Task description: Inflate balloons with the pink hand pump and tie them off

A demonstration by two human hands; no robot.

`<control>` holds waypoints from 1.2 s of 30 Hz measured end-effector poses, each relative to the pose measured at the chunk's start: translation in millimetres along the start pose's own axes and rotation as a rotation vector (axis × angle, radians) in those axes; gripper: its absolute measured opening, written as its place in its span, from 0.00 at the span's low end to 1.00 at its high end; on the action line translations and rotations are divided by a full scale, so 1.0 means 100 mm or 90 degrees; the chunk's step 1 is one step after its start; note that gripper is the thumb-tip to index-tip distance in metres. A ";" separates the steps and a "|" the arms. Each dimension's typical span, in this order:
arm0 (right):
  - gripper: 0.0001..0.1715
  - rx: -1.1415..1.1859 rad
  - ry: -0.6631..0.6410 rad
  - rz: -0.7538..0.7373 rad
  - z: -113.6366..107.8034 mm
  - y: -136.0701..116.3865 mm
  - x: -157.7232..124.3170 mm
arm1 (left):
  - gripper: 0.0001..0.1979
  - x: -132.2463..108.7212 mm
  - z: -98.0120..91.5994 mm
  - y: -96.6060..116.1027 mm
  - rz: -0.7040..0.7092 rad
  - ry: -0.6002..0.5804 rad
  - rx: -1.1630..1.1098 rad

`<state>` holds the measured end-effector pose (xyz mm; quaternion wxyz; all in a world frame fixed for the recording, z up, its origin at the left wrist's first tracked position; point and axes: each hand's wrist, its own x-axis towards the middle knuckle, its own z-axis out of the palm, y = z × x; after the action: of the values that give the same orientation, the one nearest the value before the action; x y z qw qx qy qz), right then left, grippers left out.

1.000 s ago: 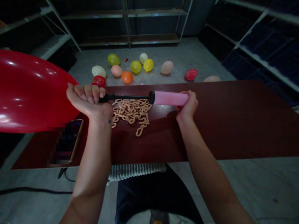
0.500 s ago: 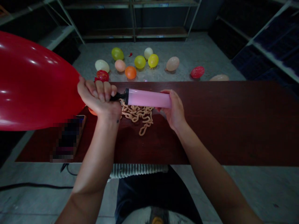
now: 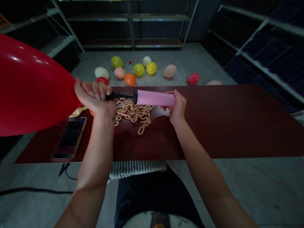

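Note:
My left hand (image 3: 95,96) is closed around the black end of a balloon pump (image 3: 154,98), over the table. A large red balloon (image 3: 35,85) bulges out beyond that hand to the left. Its neck is hidden by my fingers. My right hand (image 3: 178,106) wraps the far right end of the pump's pink barrel. Between the black end and the barrel, a length of thin black rod is exposed. Under the pump lies a tangled heap of beige long balloons (image 3: 134,113), twisted like a chain.
A phone (image 3: 70,137) with a blurred screen lies at the table's (image 3: 225,123) left. Several inflated balloons, among them an orange balloon (image 3: 130,79) and a yellow balloon (image 3: 151,68), rest on the floor past the far edge. Metal shelves (image 3: 159,42) stand behind.
The pink barrel has drawn apart from my left hand, and more black rod shows. My left hand and the red balloon have shifted slightly left. The camera view has tilted up a little.

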<state>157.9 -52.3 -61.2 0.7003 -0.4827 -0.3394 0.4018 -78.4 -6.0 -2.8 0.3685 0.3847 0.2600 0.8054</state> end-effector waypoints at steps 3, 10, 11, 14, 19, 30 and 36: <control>0.20 -0.009 0.081 -0.014 -0.10 -0.07 0.06 | 0.21 0.03 -0.02 0.05 -0.003 0.014 -0.019; 0.19 -0.008 0.245 -0.041 -0.25 -0.21 0.16 | 0.21 -0.01 0.24 0.35 -0.094 0.222 -0.083; 0.19 -0.006 0.259 -0.045 -0.27 -0.22 0.17 | 0.21 -0.03 0.27 0.37 -0.092 0.229 -0.084; 0.18 -0.003 0.290 -0.041 -0.30 -0.22 0.19 | 0.22 -0.08 0.32 0.39 -0.123 0.202 -0.091; 0.17 -0.014 0.263 0.010 -0.21 -0.13 0.14 | 0.23 -0.08 0.30 0.36 -0.090 0.209 -0.069; 0.19 -0.012 -0.073 0.163 0.16 0.10 -0.24 | 0.27 -0.12 0.39 0.19 -0.217 0.118 -0.104; 0.20 -0.062 -0.116 0.171 0.04 0.14 -0.11 | 0.25 -0.01 0.71 0.08 -0.273 0.096 -0.120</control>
<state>146.4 -58.1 -74.2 0.5825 -0.5187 -0.3530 0.5167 -24.0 -1.5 42.6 0.5446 0.2239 0.2863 0.7558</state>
